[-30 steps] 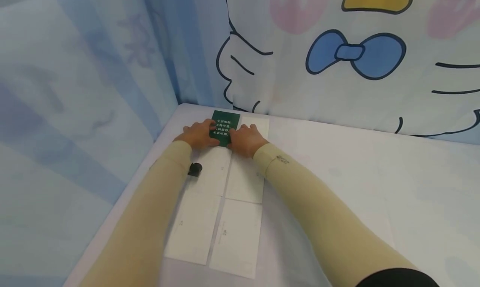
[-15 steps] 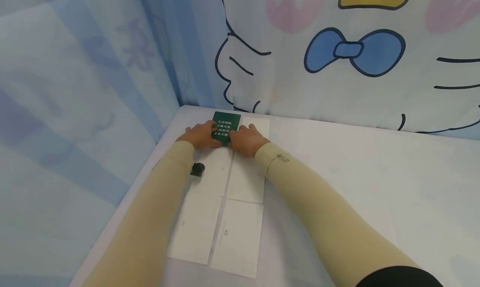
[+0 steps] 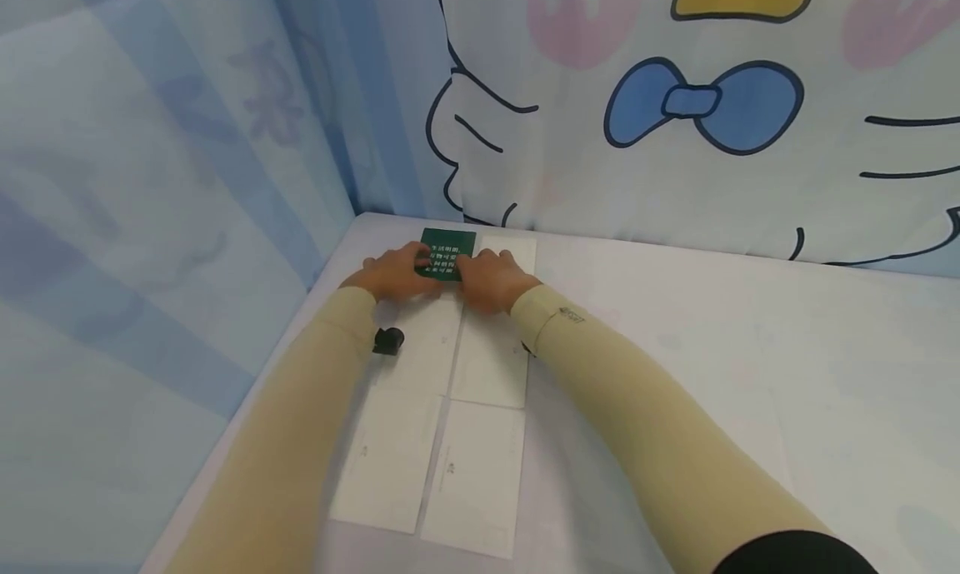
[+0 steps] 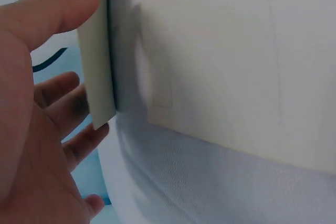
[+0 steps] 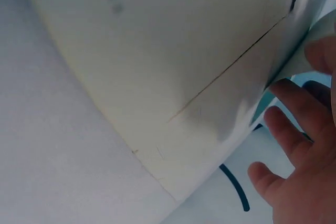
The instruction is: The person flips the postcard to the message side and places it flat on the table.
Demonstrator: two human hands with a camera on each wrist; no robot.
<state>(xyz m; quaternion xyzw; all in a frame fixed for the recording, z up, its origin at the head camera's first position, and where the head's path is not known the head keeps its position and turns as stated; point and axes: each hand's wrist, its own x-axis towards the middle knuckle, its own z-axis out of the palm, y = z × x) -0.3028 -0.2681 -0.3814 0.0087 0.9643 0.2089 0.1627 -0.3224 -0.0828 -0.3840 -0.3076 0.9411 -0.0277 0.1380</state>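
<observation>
Both hands hold a green card (image 3: 447, 253) with white printed characters, near the table's far left corner. My left hand (image 3: 397, 272) pinches its left side. In the left wrist view the thumb lies on the card's pale back (image 4: 97, 61), with fingers behind it. My right hand (image 3: 495, 281) pinches the lower right corner; its thumb (image 5: 320, 56) also touches the pale side in the right wrist view. The card is tilted, its near edge off the table. Under and beside the hands lie pale cards, among them one at middle left (image 3: 423, 341) and one at middle right (image 3: 491, 366).
Nearer the person lie a lower left card (image 3: 386, 461) and a lower right card (image 3: 476, 478), edges nearly touching. Another pale card (image 3: 521, 249) lies beyond the right hand. Printed curtains (image 3: 600, 166) hang behind and left of the white table (image 3: 712, 374).
The green card has tilted and looks shorter in the head view, its near edge raised. Both hands stay on it, with the left hand slightly turned. The pale cards have not moved.
</observation>
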